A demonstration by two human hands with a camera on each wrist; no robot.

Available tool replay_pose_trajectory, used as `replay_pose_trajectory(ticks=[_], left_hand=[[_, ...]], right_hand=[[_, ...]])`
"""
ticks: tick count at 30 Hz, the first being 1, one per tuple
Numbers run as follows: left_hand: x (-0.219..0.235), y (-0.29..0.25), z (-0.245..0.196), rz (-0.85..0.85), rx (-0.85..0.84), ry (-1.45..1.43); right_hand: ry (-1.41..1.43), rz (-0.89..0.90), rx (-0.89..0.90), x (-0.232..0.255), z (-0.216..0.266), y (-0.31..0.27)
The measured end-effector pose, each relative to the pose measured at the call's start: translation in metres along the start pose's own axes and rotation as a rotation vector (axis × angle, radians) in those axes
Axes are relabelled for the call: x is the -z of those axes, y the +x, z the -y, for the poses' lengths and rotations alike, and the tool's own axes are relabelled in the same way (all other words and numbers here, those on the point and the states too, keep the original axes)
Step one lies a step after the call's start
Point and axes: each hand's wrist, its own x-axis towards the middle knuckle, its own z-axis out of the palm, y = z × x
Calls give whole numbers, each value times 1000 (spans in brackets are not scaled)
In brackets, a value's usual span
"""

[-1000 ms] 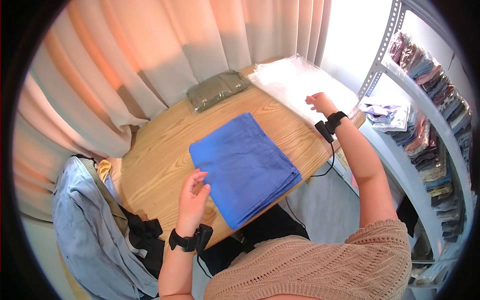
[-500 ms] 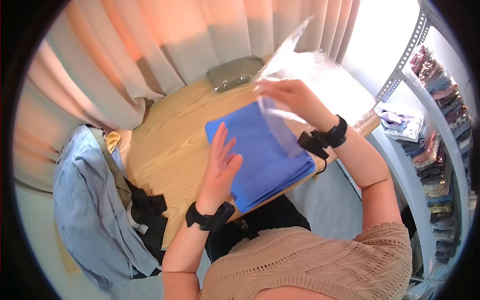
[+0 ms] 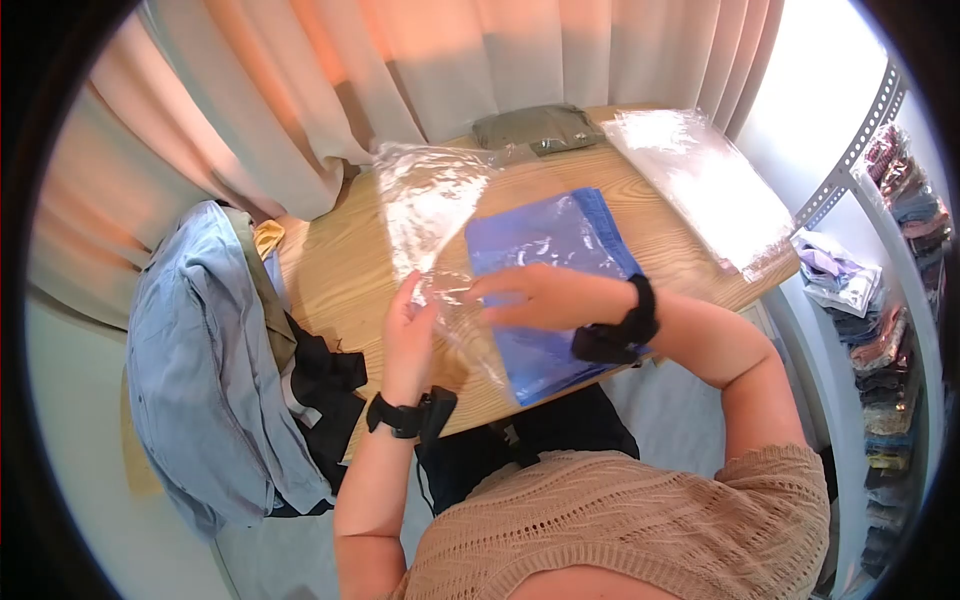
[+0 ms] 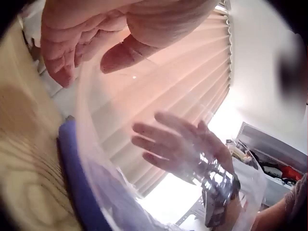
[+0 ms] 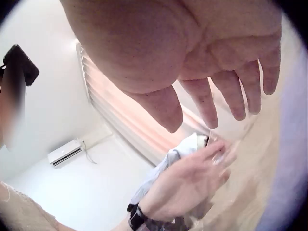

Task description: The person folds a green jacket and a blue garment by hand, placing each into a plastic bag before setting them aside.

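Observation:
A clear plastic bag (image 3: 430, 190) spreads over the left part of a folded blue garment (image 3: 612, 228) and the wood beside it. My left hand (image 3: 408, 335) pinches the bag's edge between thumb and fingers, left of the garment. Over the garment, my right hand (image 3: 545, 295) reaches across toward the left one, palm turned down. In the right wrist view its fingers (image 5: 231, 98) are straight and slightly spread, with nothing gripped. Seen through the film in the left wrist view, the right hand (image 4: 173, 142) again has extended fingers.
A stack of clear bags (image 3: 700, 190) lies at the table's back right. Beside it sits a packed olive garment (image 3: 535, 130) near the curtain (image 3: 480, 60). Loose clothes (image 3: 200, 350) hang at the left edge. Shelves of bagged clothes (image 3: 885, 400) stand at the right.
The right hand took a clear bag from the stack and brought it left over the blue garment. The left hand now grips the bag's edge, and the right hand's fingers are straight.

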Motion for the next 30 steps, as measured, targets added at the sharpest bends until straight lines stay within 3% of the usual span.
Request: replay_pose_trajectory(ticks=[2,4,6,7,9,10,12,17,20,24,25,26,28,30], left_hand=[[26,5,5,-54,14,80],[43,6,-3,-102,53,3],[65,11,-2,-142,102,-73],[83,17,7,-127,101,-97],[103,22,13,-110,111,-123],[108,23,10,-116,128,-64],[122,27,10,-108,201,-16],[130,26,3,-56,128,24],[116,9,-12,-289,-88,486],[100,-20,-14,-287,-192,591],[101,-26,-2,-203,-292,675],[91,-33,-3,-117,-392,756],[64,-56,-9,3,-410,879],[42,-69,-11,77,-447,948]], right_hand=[[29,-25,-307,29,6,-15],[-142,-249,-311,50,-21,-36],[-125,-452,-403,68,-40,-62],[-128,-450,-414,72,-52,-77],[-26,-689,-558,73,-73,-100],[-24,-688,-568,72,-71,-104],[184,-621,-948,67,-65,-112],[203,-586,-1015,46,-82,-129],[257,-477,-1001,42,-72,-133],[432,-395,-1010,34,-52,-140],[440,-388,-1018,29,-48,-145],[634,-502,-954,24,-45,-153],[953,-653,-757,15,-38,-168],[1074,-700,-740,8,-35,-189]])
